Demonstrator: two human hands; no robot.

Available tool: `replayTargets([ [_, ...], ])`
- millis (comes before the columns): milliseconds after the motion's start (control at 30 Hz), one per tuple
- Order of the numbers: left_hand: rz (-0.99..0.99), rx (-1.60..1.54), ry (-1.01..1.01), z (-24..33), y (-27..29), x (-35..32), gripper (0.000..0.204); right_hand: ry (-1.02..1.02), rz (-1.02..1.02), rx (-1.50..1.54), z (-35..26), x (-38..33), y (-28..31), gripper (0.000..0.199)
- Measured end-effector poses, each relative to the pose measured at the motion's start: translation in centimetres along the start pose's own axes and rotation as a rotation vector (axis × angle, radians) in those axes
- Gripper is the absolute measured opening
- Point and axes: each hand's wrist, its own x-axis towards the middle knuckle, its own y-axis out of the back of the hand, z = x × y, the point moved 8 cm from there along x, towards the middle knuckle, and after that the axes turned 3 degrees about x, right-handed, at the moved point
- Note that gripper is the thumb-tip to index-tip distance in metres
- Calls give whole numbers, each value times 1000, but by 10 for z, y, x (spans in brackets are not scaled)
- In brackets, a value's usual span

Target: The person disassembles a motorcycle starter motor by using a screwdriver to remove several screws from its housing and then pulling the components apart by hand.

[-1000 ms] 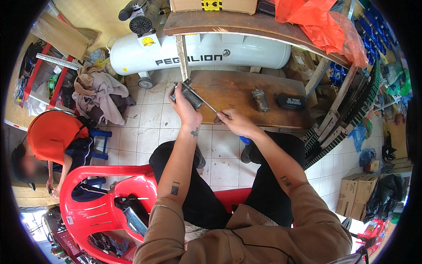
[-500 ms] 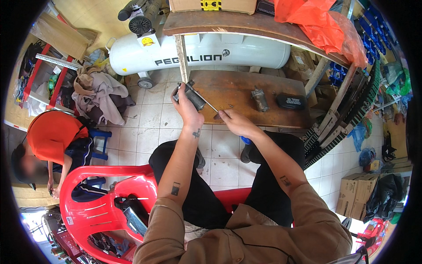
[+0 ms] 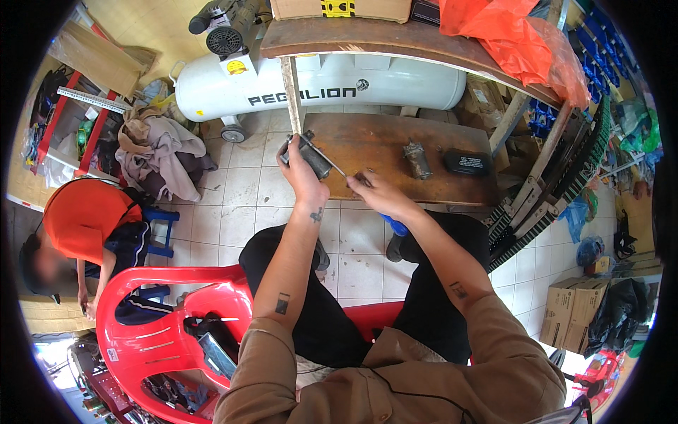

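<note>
My left hand (image 3: 305, 182) is wrapped around a dark, grimy cylindrical part (image 3: 313, 161) that looks like a small motor, held tilted above the left end of the low wooden bench. My right hand (image 3: 383, 196) is closed on a long screwdriver (image 3: 335, 166). Its thin metal shaft slants up and left to the far end of the cylinder, and its blue handle shows below my right wrist. Whether the tip touches the part is too small to tell. A second, similar dark cylinder (image 3: 417, 160) rests on the bench, beside a black oval case (image 3: 467, 163).
Beyond the low bench (image 3: 374, 134) lies a white air compressor tank (image 3: 233, 92). A wooden shelf (image 3: 395, 37) overhangs the bench. Left of me is a red plastic chair (image 3: 134, 346); a person in orange (image 3: 88, 219) sits beyond it. Black curved racks (image 3: 540, 205) stand at right.
My right hand has shifted slightly left and its fingers have changed position on the screwdriver; more of the blue handle shows. My left hand and the dark cylinder have barely moved.
</note>
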Motion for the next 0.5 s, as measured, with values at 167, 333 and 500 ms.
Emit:
replayTargets([
  [167, 19, -9, -21, 4, 10, 6, 38, -46, -171, -130, -19, -5, -6, 45],
  [333, 13, -7, -22, 0, 6, 6, 39, 18, 23, 77, -2, -1, 0, 45],
  [500, 28, 15, -8, 0, 4, 0, 42, 81, 74, -117, -9, 2, 5, 50],
])
